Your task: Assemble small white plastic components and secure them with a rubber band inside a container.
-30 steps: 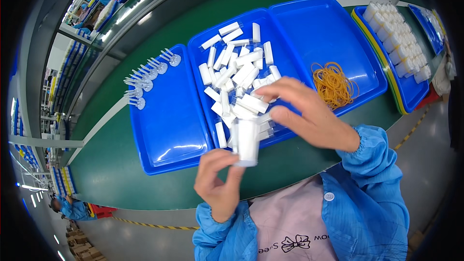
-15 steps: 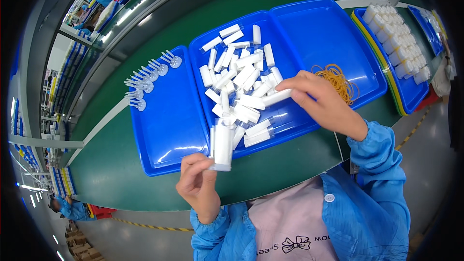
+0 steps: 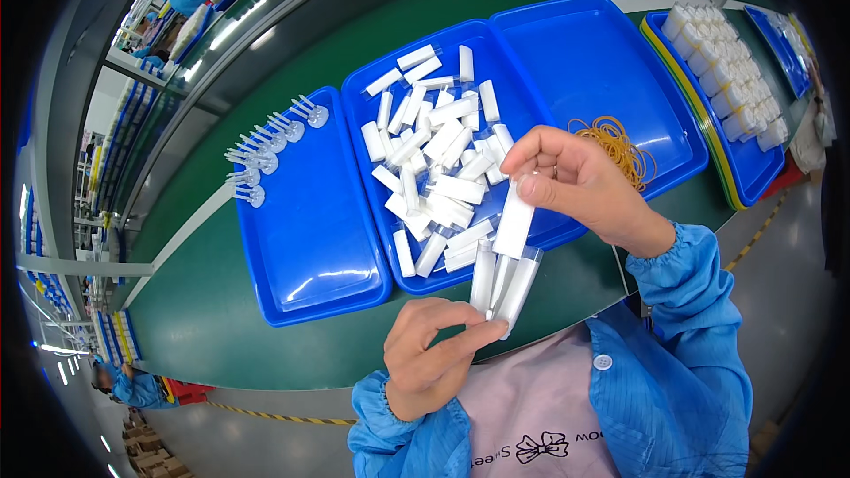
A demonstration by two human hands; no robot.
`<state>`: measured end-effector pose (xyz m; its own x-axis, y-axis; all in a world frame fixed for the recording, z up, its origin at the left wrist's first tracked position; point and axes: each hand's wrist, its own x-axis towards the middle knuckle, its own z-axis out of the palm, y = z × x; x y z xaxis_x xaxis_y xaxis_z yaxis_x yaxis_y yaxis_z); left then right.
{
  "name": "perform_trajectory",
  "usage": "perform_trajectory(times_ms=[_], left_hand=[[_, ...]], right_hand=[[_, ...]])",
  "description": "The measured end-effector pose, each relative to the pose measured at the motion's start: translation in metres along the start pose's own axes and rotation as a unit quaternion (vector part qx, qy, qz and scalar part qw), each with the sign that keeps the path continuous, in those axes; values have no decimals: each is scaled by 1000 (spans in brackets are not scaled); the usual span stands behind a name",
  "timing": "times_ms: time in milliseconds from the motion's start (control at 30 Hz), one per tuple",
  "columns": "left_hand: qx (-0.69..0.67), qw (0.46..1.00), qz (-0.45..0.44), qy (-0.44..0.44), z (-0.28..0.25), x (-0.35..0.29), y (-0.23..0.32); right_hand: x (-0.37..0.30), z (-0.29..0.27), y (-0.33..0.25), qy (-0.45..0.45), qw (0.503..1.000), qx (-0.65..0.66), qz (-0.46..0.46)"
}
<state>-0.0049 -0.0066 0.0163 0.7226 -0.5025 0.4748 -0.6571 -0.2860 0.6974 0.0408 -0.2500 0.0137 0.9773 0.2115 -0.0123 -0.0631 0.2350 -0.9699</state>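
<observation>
Low in front of me, my left hand (image 3: pixel 436 352) is closed at the lower end of a small bundle of white blocks in clear sleeves (image 3: pixel 521 288); its fingers hide most of the clear base. My right hand (image 3: pixel 580 184) pinches another white sleeved block (image 3: pixel 513 226) by its upper end. That block's lower end meets the top of the bundle, and I cannot tell whether it sits between the others or in front. Beyond both hands lies a blue tray (image 3: pixel 372 93) heaped with similar white blocks (image 3: pixel 447 142).
At the left, a blue tray (image 3: pixel 310 248) carries several clear pronged plastic stands (image 3: pixel 286 128) along its far-left edge. Tan rubber bands (image 3: pixel 613 146) lie in the right blue tray (image 3: pixel 575 44). Stacked trays farther right hold white banded bundles (image 3: pixel 722 75). The green table (image 3: pixel 204 310) runs beneath.
My left hand has moved right with its bundle. My right hand has lifted the white block out of the tray and turned it nearly upright against the bundle.
</observation>
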Motion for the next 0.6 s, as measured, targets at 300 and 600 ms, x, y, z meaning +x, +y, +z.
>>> perform_trajectory(times_ms=[300,600], left_hand=[[40,999,19,-2,-1,-1,1],[97,994,48,-7,1,-5,17]], right_hand=[[-6,11,-5,3,999,33,11],[-10,23,-1,11,1000,-1,16]])
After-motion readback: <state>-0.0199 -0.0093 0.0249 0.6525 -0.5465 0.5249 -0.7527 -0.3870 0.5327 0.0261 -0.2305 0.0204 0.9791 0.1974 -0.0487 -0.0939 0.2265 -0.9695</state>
